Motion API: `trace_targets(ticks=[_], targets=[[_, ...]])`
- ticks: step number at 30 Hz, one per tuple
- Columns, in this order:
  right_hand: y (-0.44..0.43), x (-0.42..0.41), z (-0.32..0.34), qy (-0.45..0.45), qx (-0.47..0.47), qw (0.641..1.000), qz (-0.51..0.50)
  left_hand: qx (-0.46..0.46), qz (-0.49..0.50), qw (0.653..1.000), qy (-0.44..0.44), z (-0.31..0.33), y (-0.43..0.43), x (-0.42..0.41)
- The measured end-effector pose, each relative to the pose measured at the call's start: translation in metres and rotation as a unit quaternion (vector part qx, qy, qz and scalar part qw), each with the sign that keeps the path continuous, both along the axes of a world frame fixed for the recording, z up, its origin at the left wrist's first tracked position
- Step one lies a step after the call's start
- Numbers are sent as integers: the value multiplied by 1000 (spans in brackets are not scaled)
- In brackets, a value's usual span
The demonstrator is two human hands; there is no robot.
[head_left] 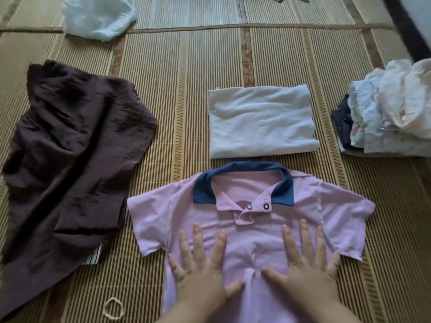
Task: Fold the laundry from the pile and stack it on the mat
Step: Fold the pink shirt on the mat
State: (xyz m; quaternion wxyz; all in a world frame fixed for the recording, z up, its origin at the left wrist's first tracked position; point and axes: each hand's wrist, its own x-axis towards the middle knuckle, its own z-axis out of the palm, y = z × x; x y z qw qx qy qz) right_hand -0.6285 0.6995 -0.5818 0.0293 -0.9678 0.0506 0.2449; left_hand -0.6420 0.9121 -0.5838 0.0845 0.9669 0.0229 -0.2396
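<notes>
We see the left hand (pixel 198 271) and the right hand (pixel 305 269) pressed palm-down, side by side, on a pink polo shirt (pixel 251 229). The fingers (pixel 198 238) of both hands are straight and spread apart, holding nothing, flat on the cloth. The shirt lies face up under them, spread out on a woven mat (pixel 182 89) that covers the floor. Its navy collar (pixel 245 167) lies beyond the fingertips, with two snap buttons (pixel 265 206) on the placket just ahead of them. The short sleeves spread out to either side of the hands.

Farther ahead of the fingers, past the collar and just clear of it, a folded white garment (pixel 261 122) rests flat on the mat. Off to the right of the right hand's fingers, well apart, a pile of laundry (pixel 391 113) sits in pale, crumpled layers with something dark blue at its near edge. To the left of the left hand's fingers, a dark brown garment (pixel 70 159) lies rumpled, and a striped piece (pixel 94 255) pokes out from under its lower edge. Near the left wrist a small pale looped band (pixel 113 308) lies on the mat.

Far ahead and to the left, a crumpled pale blue cloth (pixel 98 15) sits across a seam (pixel 210 27) where the striped mat panels meet. A dark strip (pixel 405 31) slants across the far right corner; we cannot tell what it is.
</notes>
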Motion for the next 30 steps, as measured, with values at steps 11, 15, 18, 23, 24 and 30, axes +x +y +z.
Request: trace_targets(ticks=[11,15,18,23,24,30], targets=[[77,71,11,-84,75,992,53,-4,492,868,-67,25,118,77],[92,94,6,24,51,998,23,-58,433,896,-74,19,142,88],[93,95,12,43,44,998,25,-95,454,875,-140,30,145,100],[77,90,22,-70,117,991,-12,-191,471,857,-80,24,144,96],[68,85,23,-150,125,978,-68,-202,468,858,-56,24,142,95],[-33,62,37,-245,46,834,-492,-174,393,902,-40,33,139,90]])
